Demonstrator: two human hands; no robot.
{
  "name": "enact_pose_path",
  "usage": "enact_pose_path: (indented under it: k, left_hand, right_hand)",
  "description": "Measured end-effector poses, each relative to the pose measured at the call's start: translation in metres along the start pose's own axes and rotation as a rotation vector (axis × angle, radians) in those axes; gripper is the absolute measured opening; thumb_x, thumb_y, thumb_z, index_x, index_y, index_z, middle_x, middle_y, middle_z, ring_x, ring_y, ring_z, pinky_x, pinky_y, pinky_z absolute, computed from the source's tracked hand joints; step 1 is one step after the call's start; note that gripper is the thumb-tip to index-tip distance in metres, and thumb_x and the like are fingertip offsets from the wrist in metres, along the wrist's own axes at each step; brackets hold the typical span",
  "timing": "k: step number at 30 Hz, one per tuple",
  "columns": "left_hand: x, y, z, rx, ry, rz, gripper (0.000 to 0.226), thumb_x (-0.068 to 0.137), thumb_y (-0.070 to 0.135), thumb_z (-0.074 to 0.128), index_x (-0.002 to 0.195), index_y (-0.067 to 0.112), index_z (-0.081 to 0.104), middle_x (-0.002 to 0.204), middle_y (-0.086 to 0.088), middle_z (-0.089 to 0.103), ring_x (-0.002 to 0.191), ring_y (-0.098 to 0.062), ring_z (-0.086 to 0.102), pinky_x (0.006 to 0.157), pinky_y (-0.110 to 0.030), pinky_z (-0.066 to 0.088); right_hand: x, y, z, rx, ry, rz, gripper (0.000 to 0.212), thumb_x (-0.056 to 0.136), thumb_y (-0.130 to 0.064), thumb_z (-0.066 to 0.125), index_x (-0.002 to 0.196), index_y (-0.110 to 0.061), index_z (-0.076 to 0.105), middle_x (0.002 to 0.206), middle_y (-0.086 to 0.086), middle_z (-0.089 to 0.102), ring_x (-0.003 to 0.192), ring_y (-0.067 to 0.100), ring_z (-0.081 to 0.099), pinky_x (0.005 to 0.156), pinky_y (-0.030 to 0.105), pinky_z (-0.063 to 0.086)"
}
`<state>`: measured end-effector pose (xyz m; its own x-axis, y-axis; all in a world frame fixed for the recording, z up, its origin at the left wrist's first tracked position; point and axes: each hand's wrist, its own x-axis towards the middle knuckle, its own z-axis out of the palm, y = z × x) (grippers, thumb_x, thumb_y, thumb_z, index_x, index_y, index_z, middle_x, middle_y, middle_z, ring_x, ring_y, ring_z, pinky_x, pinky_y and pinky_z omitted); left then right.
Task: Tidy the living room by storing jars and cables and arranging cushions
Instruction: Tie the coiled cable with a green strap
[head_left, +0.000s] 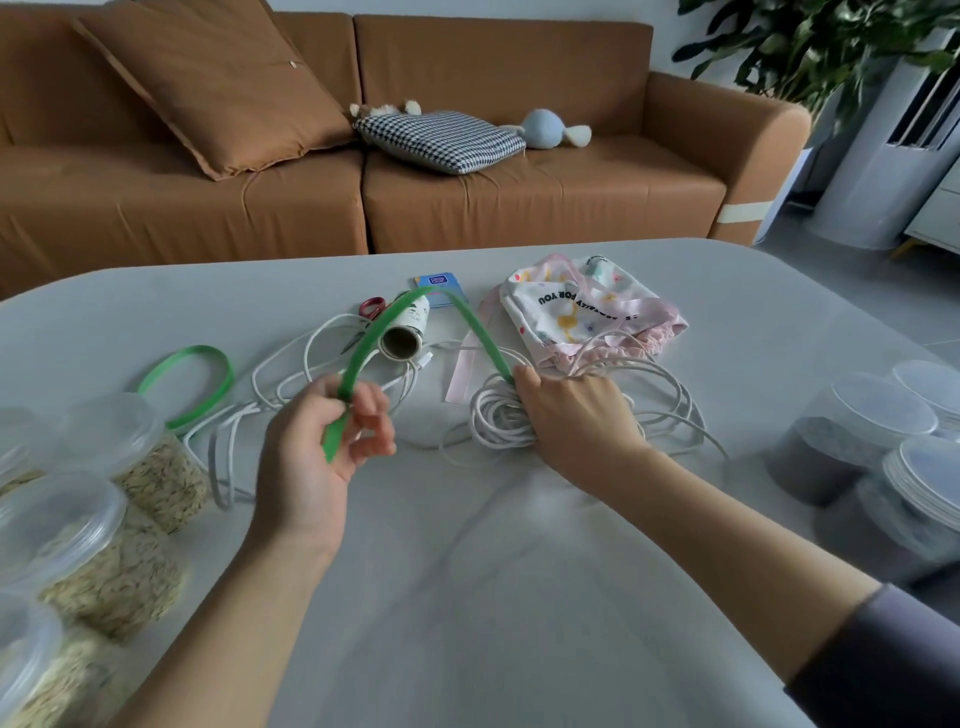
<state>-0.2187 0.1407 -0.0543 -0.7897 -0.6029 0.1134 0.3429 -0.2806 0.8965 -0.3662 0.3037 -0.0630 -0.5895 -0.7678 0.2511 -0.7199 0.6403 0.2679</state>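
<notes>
My left hand (332, 431) pinches one end of a green strap (415, 312) that arches over the table. The strap's other end runs down under my right hand (571, 421), which grips a coiled bundle of white cable (498, 421). More white cable (291, 374) lies loose to the left. A second green strap (192, 379) lies in a loop on the table. Clear jars of pale grain (150, 467) stand at the left, and jars with dark contents (852, 447) stand at the right. On the brown sofa (519, 197) lie a brown cushion (218, 88) and a checked cushion (441, 140).
On the grey table (467, 597) behind the cables lie a paper roll (408, 332), red-handled scissors (371, 309), a blue card (441, 288) and a pink patterned drawstring bag (587, 306). Two soft toys (550, 130) sit on the sofa. A plant (831, 47) stands at the right.
</notes>
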Motion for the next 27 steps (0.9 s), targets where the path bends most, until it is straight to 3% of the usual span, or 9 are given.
enact_pose_path:
  k: [2, 4, 6, 8, 10, 14, 18, 23, 27]
  left_hand:
    - [-0.002, -0.005, 0.002, 0.112, -0.082, -0.012, 0.036, 0.079, 0.012, 0.034, 0.058, 0.019, 0.063, 0.06, -0.004, 0.056, 0.055, -0.018, 0.053, 0.055, -0.025, 0.046]
    - [-0.004, -0.007, 0.003, 0.186, -0.14, -0.058, 0.032, 0.077, 0.025, 0.037, 0.071, 0.011, 0.065, 0.056, -0.008, 0.055, 0.055, -0.02, 0.053, 0.062, -0.03, 0.045]
    - [-0.004, -0.005, 0.004, 0.172, -0.169, -0.127, 0.05, 0.088, 0.043, 0.034, 0.085, 0.003, 0.064, 0.056, -0.011, 0.056, 0.055, -0.022, 0.055, 0.061, -0.03, 0.046]
    - [-0.003, -0.002, 0.004, 0.109, -0.179, -0.174, 0.069, 0.095, 0.055, 0.02, 0.092, 0.001, 0.063, 0.058, -0.013, 0.059, 0.054, -0.024, 0.057, 0.057, -0.027, 0.049]
    - [-0.002, 0.004, 0.004, 0.043, -0.18, -0.218, 0.075, 0.092, 0.06, 0.018, 0.094, 0.001, 0.064, 0.061, -0.014, 0.061, 0.053, -0.025, 0.059, 0.054, -0.026, 0.051]
    - [-0.005, 0.006, 0.012, 0.094, -0.193, -0.241, 0.052, 0.082, 0.053, 0.045, 0.092, 0.005, 0.064, 0.058, -0.01, 0.06, 0.041, -0.019, 0.053, 0.043, -0.024, 0.046]
    - [-0.012, 0.0, 0.02, 0.198, -0.235, -0.19, 0.037, 0.085, 0.044, 0.054, 0.081, 0.008, 0.062, 0.047, -0.007, 0.045, 0.029, -0.015, 0.036, 0.037, -0.019, 0.03]
    - [-0.012, -0.002, 0.015, 0.266, -0.398, -0.137, 0.023, 0.086, 0.022, 0.053, 0.064, 0.019, 0.058, 0.065, -0.012, 0.059, 0.046, -0.023, 0.051, 0.049, -0.023, 0.044]
    - [-0.016, -0.008, 0.019, 0.347, -0.501, -0.075, 0.025, 0.09, 0.02, 0.046, 0.067, 0.014, 0.052, 0.068, -0.013, 0.06, 0.057, -0.028, 0.059, 0.057, -0.026, 0.048]
  right_hand:
    - [0.0, -0.005, 0.0, -0.028, 0.05, 0.021, 0.031, 0.077, -0.006, 0.058, 0.106, -0.014, 0.05, 0.084, 0.001, 0.069, 0.076, 0.03, 0.068, 0.055, 0.03, 0.027]
    - [0.001, -0.01, 0.002, -0.098, 0.119, 0.061, 0.037, 0.052, -0.005, 0.075, 0.082, -0.014, 0.057, 0.057, -0.001, 0.062, 0.048, 0.024, 0.063, 0.049, 0.025, 0.022]
    - [0.002, -0.014, 0.002, -0.108, 0.219, 0.06, 0.044, 0.032, -0.003, 0.077, 0.07, -0.015, 0.058, 0.044, -0.004, 0.053, 0.034, 0.02, 0.054, 0.045, 0.022, 0.025]
    - [0.001, -0.016, 0.005, -0.122, 0.258, 0.057, 0.047, 0.031, -0.003, 0.076, 0.075, -0.015, 0.062, 0.047, -0.006, 0.054, 0.037, 0.019, 0.056, 0.048, 0.022, 0.038]
    - [0.002, -0.015, 0.002, -0.113, 0.279, 0.034, 0.047, 0.038, 0.0, 0.074, 0.082, -0.013, 0.064, 0.052, -0.005, 0.054, 0.041, 0.021, 0.056, 0.05, 0.024, 0.039]
    - [0.007, -0.018, -0.003, -0.151, 0.375, -0.03, 0.041, 0.057, 0.001, 0.064, 0.096, -0.011, 0.067, 0.054, -0.004, 0.052, 0.045, 0.021, 0.054, 0.05, 0.027, 0.036]
    - [0.008, -0.029, -0.002, -0.17, 0.432, -0.082, 0.047, 0.067, -0.004, 0.05, 0.11, -0.011, 0.069, 0.053, -0.004, 0.052, 0.045, 0.019, 0.054, 0.051, 0.027, 0.036]
    - [0.011, -0.036, -0.007, -0.155, 0.401, -0.032, 0.06, 0.07, -0.007, 0.051, 0.129, -0.007, 0.06, 0.052, -0.006, 0.052, 0.041, 0.017, 0.052, 0.049, 0.024, 0.036]
    - [0.014, -0.035, -0.014, -0.05, 0.336, 0.024, 0.087, 0.059, -0.012, 0.074, 0.141, -0.002, 0.045, 0.047, -0.009, 0.048, 0.034, 0.015, 0.045, 0.046, 0.022, 0.038]
